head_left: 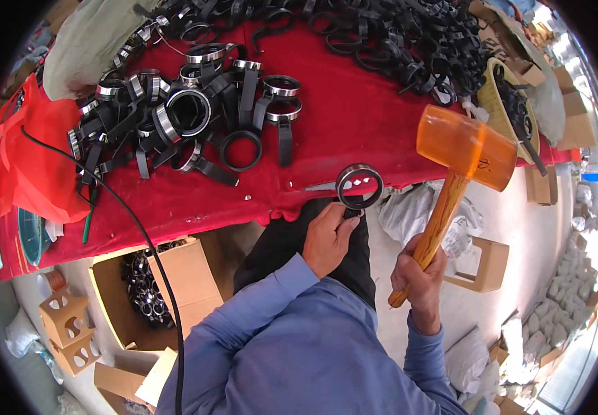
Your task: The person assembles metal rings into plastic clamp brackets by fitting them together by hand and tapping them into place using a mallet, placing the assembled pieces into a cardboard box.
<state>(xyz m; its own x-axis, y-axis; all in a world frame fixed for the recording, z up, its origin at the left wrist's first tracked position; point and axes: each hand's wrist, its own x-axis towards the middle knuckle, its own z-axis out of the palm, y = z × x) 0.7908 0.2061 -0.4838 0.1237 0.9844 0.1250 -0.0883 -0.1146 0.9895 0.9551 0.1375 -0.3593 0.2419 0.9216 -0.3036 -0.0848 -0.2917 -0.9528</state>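
My left hand (pixel 328 238) is closed round the short black handle of a magnifying glass (pixel 359 167). Its round black frame points up, just at the front edge of the red-covered table (pixel 354 142); whether a lens sits in it I cannot tell. In my right hand (pixel 420 273) is a mallet (pixel 466 146), gripped low on its wooden handle. The mallet's amber, see-through head is raised to the right of the magnifying glass, apart from it. At the left on the table lies a heap of black magnifying glasses with silver rims (pixel 188 113).
A large pile of black ringed parts (pixel 389 41) covers the table's far side. A yellow basket (pixel 494 90) stands at the far right. A black cable (pixel 129 211) hangs down on the left, passing an open carton (pixel 122 315) of parts. Red cloth (pixel 29 166) lies at the left edge.
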